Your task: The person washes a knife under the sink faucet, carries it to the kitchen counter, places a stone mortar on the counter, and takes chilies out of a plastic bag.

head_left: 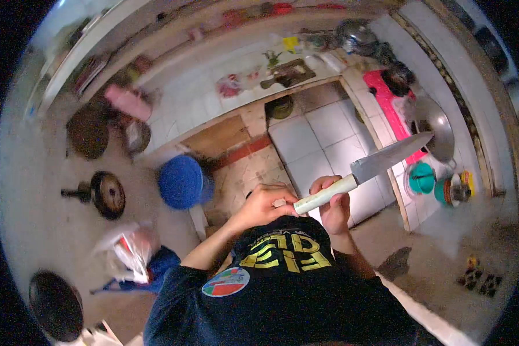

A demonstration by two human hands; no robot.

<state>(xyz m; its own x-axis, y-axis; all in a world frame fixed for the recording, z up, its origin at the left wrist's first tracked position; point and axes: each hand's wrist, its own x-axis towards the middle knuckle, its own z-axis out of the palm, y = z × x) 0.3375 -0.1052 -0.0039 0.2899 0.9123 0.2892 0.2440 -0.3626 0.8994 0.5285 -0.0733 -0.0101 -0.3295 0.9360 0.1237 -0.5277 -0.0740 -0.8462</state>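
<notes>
A large kitchen knife (327, 194) with a pale handle and a broad metal blade points up and to the right in front of my chest. My right hand (334, 210) is closed around the handle, its thumb and fingers on either side. Close to the handle's butt end is my left hand (265, 203), its fingers curled and pinched together. Something small and whitish shows at its fingertips, too small to name. The blade lies bare, with nothing against its edge.
Ahead on the tiled counter lies a dark cutting board (288, 74). A wok (435, 130) and a teal bowl (422, 177) stand on the right side. On the left are a blue bucket (181, 181), a round pan (108, 195) and a plastic bag (134, 254).
</notes>
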